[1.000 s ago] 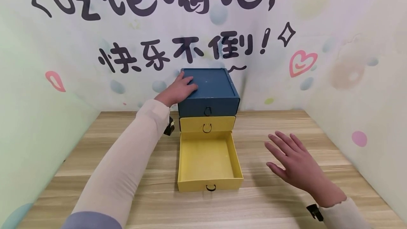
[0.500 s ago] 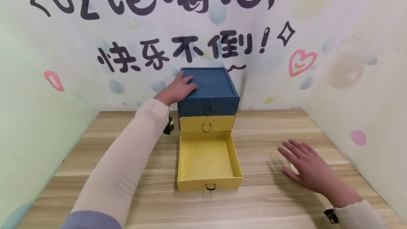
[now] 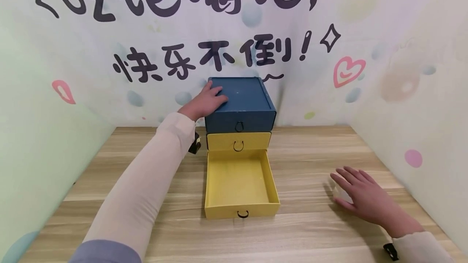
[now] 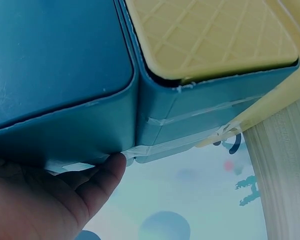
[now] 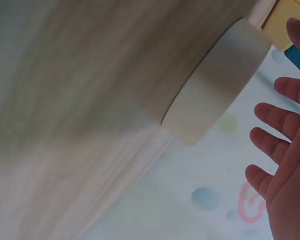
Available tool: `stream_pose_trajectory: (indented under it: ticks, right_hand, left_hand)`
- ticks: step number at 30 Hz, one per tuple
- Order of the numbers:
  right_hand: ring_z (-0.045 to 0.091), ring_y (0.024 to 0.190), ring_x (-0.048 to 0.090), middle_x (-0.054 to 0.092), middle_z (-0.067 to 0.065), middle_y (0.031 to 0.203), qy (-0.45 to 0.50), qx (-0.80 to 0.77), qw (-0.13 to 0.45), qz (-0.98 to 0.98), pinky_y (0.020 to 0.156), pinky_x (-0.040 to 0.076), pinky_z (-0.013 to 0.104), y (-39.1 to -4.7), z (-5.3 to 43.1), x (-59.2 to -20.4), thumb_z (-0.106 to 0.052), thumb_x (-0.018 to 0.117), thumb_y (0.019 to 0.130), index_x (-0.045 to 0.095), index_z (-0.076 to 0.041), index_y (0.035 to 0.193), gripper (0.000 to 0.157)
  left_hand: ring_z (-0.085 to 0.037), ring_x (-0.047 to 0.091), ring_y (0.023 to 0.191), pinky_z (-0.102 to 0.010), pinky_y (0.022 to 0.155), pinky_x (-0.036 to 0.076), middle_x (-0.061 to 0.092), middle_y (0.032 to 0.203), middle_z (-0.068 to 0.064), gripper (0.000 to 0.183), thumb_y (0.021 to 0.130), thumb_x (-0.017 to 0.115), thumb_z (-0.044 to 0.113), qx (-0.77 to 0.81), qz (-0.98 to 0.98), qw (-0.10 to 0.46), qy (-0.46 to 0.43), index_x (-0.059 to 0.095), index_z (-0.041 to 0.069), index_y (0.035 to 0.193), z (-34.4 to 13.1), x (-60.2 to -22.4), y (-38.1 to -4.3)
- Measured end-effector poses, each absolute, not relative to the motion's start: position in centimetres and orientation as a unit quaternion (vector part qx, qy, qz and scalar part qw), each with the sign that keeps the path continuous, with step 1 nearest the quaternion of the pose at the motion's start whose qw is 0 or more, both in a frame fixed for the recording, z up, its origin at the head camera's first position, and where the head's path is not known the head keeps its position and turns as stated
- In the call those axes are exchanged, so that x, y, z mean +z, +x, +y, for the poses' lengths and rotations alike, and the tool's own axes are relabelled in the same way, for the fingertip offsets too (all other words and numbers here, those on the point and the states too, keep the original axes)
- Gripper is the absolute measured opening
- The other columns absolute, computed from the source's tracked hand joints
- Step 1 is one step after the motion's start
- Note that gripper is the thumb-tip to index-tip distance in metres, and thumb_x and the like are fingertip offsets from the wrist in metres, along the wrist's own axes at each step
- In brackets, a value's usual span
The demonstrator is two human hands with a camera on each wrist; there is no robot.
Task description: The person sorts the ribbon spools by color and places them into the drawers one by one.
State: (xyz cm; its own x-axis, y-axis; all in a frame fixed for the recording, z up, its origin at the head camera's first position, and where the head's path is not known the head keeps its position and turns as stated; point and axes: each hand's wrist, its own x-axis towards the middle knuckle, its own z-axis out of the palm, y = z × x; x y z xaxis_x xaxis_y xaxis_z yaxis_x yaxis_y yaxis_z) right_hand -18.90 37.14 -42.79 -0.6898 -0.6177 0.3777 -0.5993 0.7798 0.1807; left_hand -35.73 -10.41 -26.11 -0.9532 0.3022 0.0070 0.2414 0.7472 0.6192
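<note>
My left hand (image 3: 206,102) rests on the top of a blue drawer box (image 3: 241,92), fingers spread at its left edge. The left wrist view has the thumb (image 4: 110,172) against the blue casing. Beneath the blue drawer is a yellow drawer front (image 3: 238,142) with a black ring pull. The lowest yellow drawer (image 3: 242,212) is pulled out, with nothing inside. My right hand (image 3: 369,200) hovers low over the table at right, fingers apart. Below it lies a low cream object with a smooth curved side (image 5: 217,82), perhaps a tape roll; the fingers appear apart from it.
The drawers stand on a wood-grain table (image 3: 175,234). Behind them hangs a white printed backdrop (image 3: 234,23) with black lettering, and pale walls flank both sides. Black cameras (image 3: 391,251) sit at the wrists.
My right hand has moved right and lower, away from the open drawer. A pale object now shows between its thumb and forefinger. The left hand and drawers have stayed put.
</note>
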Motion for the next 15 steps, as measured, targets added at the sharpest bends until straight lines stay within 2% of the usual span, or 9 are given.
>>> stream_pose_trajectory:
  ticks: [3, 6, 8, 15]
  right_hand:
    - [0.044, 0.121, 0.049, 0.060, 0.022, 0.128, 0.325, -0.023, 0.206, -0.923, 0.118, 0.014, 0.042, -18.8, 37.5, -42.8, -0.044, 0.078, 0.081, 0.062, -0.003, 0.131, 0.067]
    - [0.044, 0.119, 0.051, 0.061, 0.021, 0.126, 0.317, -0.029, 0.194, -0.928, 0.102, 0.032, 0.053, -18.6, 37.8, -42.9, -0.046, 0.078, 0.080, 0.062, -0.003, 0.130, 0.068]
    - [0.043, 0.117, 0.053, 0.063, 0.020, 0.125, 0.307, -0.033, 0.182, -0.934, 0.095, 0.037, 0.055, -18.4, 37.9, -42.8, -0.049, 0.077, 0.080, 0.063, -0.003, 0.129, 0.068]
    - [0.044, 0.117, 0.056, 0.063, 0.020, 0.123, 0.258, -0.037, 0.103, -0.960, 0.095, 0.041, 0.061, -17.8, 37.8, -42.5, -0.054, 0.073, 0.084, 0.063, -0.005, 0.131, 0.069]
  left_hand:
    - [-0.023, -0.006, 0.152, -0.044, 0.119, 0.017, -0.005, 0.166, -0.008, 0.065, 0.104, 0.039, 0.044, 0.323, 0.934, 0.048, 0.144, 0.026, 0.012, 0.159, -10.4, -26.0, -35.7]
    - [-0.022, -0.007, 0.152, -0.044, 0.118, 0.017, -0.004, 0.167, -0.008, 0.064, 0.104, 0.039, 0.044, 0.320, 0.935, 0.049, 0.145, 0.025, 0.013, 0.159, -10.4, -26.0, -35.6]
    - [-0.021, -0.008, 0.152, -0.044, 0.118, 0.018, -0.001, 0.167, -0.008, 0.064, 0.105, 0.039, 0.043, 0.316, 0.936, 0.048, 0.147, 0.026, 0.013, 0.159, -10.4, -26.0, -35.7]
    - [-0.021, -0.010, 0.151, -0.044, 0.119, 0.017, 0.008, 0.166, -0.007, 0.062, 0.105, 0.038, 0.042, 0.304, 0.939, 0.043, 0.154, 0.027, 0.012, 0.159, -10.4, -26.0, -35.8]
